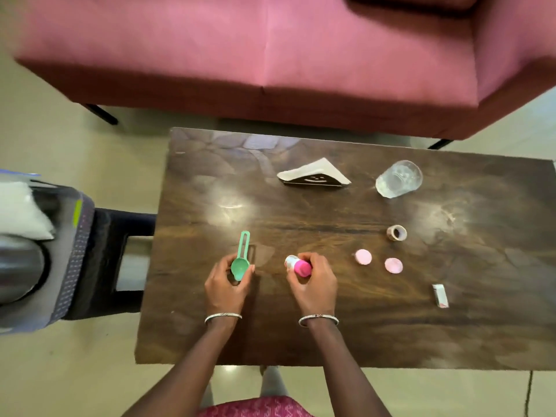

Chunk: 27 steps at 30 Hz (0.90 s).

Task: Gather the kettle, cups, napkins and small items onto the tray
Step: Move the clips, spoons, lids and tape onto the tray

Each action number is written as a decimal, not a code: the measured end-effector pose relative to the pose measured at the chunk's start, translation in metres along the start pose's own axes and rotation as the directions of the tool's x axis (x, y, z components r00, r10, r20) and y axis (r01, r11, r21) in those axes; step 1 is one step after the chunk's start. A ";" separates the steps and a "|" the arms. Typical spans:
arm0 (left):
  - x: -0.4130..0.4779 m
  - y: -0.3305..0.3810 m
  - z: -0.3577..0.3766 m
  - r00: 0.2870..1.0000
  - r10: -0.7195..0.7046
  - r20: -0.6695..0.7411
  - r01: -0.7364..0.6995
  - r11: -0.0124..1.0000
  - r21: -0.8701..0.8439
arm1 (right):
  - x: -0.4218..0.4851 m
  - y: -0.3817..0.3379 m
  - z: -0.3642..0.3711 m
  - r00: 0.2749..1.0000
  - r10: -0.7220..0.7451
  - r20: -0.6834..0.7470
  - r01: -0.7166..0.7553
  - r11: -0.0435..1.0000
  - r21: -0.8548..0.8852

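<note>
Your left hand [230, 281] closes its fingers round the green scoop [240, 264], your right hand [311, 281] grips the pink-capped bottle [298, 265], both just off the table [301, 326], one each so they travel together toward the tray [73, 257] at left.

We see a mint-green scoop [240, 263], a hot-pink and white bottle [298, 265], two pale pink discs [363, 256], a dark brown wood-grain table [301, 332] and a rose-pink sofa [240, 49] (its underside darker); the napkin holder [313, 179] is black with a white smile.
</note>
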State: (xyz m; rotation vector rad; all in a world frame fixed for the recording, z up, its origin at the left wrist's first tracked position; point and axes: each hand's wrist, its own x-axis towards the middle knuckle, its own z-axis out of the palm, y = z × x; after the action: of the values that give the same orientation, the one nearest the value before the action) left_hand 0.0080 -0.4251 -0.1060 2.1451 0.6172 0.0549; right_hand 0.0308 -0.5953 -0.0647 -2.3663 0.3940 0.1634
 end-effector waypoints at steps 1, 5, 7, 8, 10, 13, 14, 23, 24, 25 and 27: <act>0.002 -0.006 -0.018 1.000 -0.009 -0.026 0.009 1.000 0.003 | -0.007 -0.014 0.010 1.000 -0.010 0.018 0.010 1.000 -0.003; 0.013 -0.032 -0.092 0.994 -0.054 -0.098 0.056 0.998 0.018 | -0.034 -0.066 0.048 0.998 -0.038 0.045 0.038 0.999 0.008; 0.023 -0.048 -0.133 0.983 -0.087 -0.159 0.096 0.994 0.054 | -0.048 -0.092 0.071 0.995 -0.072 0.066 0.070 0.997 0.018; 0.029 -0.056 -0.150 0.978 -0.095 -0.187 0.109 0.992 0.070 | -0.054 -0.102 0.079 0.992 -0.089 0.086 0.088 0.996 0.021; 0.045 -0.076 -0.188 0.965 -0.104 -0.241 0.130 0.987 0.093 | -0.065 -0.128 0.101 0.980 -0.144 0.136 0.141 0.990 0.026; 0.073 -0.104 -0.234 0.944 -0.132 -0.303 0.193 0.964 0.181 | -0.078 -0.162 0.130 0.956 -0.229 0.184 0.226 0.973 0.037; 0.082 -0.112 -0.248 0.937 -0.149 -0.317 0.222 0.952 0.209 | -0.082 -0.174 0.140 0.946 -0.256 0.200 0.251 0.967 0.046; 0.166 -0.161 -0.299 0.958 -0.242 -0.156 0.286 0.864 0.415 | -0.105 -0.235 0.207 0.868 -0.361 0.341 0.341 0.933 0.120; 0.176 -0.164 -0.297 0.962 -0.237 -0.137 0.274 0.853 0.445 | -0.105 -0.238 0.213 0.863 -0.364 0.349 0.342 0.931 0.127; 0.184 -0.166 -0.295 0.963 -0.239 -0.125 0.270 0.846 0.460 | -0.105 -0.241 0.219 0.860 -0.364 0.357 0.340 0.931 0.132; 0.203 -0.171 -0.287 0.956 -0.264 -0.130 0.294 0.842 0.452 | -0.103 -0.244 0.232 0.855 -0.362 0.370 0.338 0.932 0.131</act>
State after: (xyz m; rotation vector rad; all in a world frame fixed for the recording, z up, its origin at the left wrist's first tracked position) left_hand 0.0421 -0.0357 -0.0974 2.4945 1.0644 -0.2093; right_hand 0.0113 -0.2438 -0.0544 -2.2288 -0.2242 0.4337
